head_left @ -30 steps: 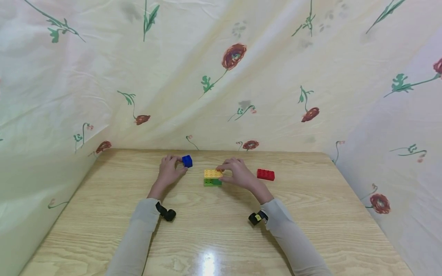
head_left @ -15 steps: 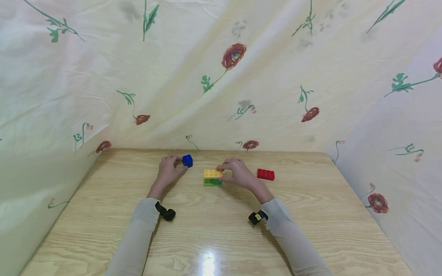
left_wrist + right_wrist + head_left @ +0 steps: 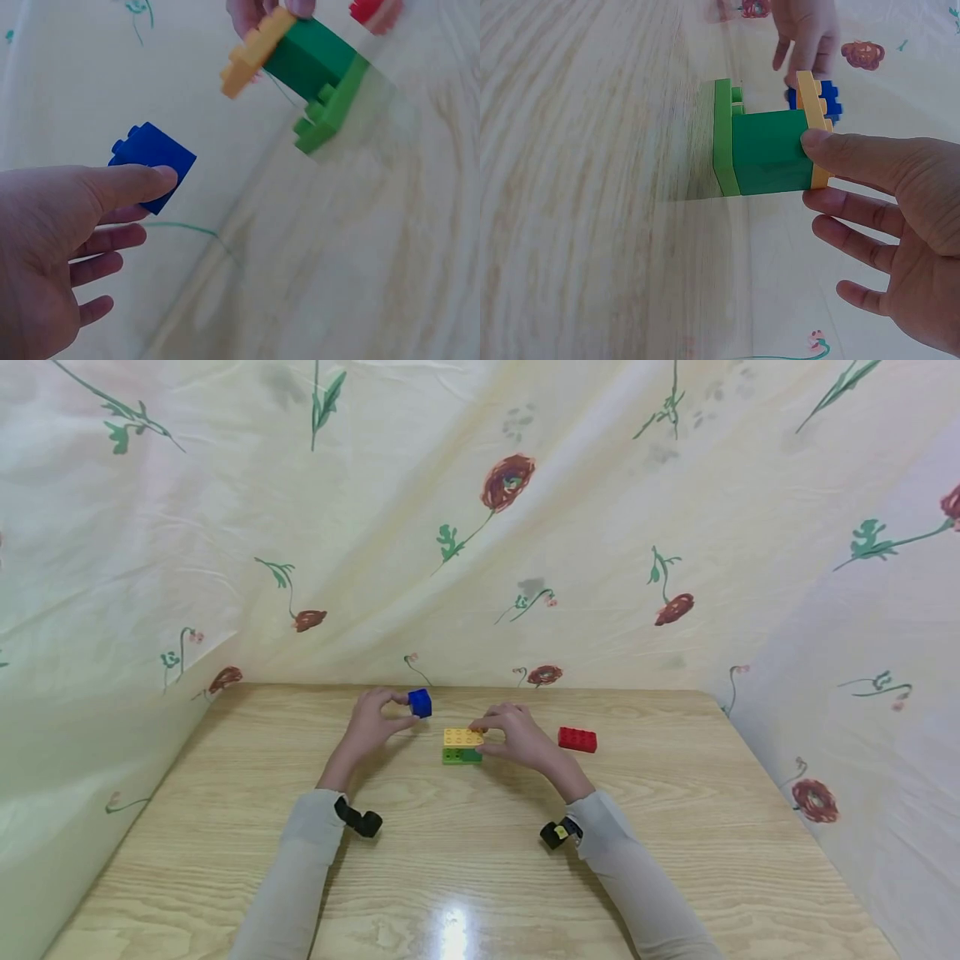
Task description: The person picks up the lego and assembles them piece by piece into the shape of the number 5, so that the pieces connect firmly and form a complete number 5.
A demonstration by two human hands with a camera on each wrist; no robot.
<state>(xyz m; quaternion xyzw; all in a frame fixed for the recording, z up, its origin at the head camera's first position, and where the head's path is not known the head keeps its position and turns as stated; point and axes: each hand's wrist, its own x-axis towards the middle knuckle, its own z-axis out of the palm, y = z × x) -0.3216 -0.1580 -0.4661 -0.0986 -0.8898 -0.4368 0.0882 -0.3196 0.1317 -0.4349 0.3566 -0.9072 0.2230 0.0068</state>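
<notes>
My left hand (image 3: 369, 724) pinches a blue block (image 3: 421, 703) between thumb and fingers; in the left wrist view the blue block (image 3: 154, 159) has its studs toward the upper left. My right hand (image 3: 517, 739) pinches the end of a yellow plate (image 3: 459, 737) on top of a stack. Seen from the right wrist, the yellow plate (image 3: 812, 127) sits on a dark green block (image 3: 771, 152), which stands on one end of a light green plate (image 3: 724, 139). Below the yellow plate's other end is a gap.
A red brick (image 3: 577, 740) lies on the wooden table (image 3: 465, 860), to the right of my right hand. Behind the table hangs a flowered cloth (image 3: 375, 527), which also runs along both sides.
My left hand has moved a little right and away from me with the blue block, closer to the stack. My right hand and the stack have stayed in place.
</notes>
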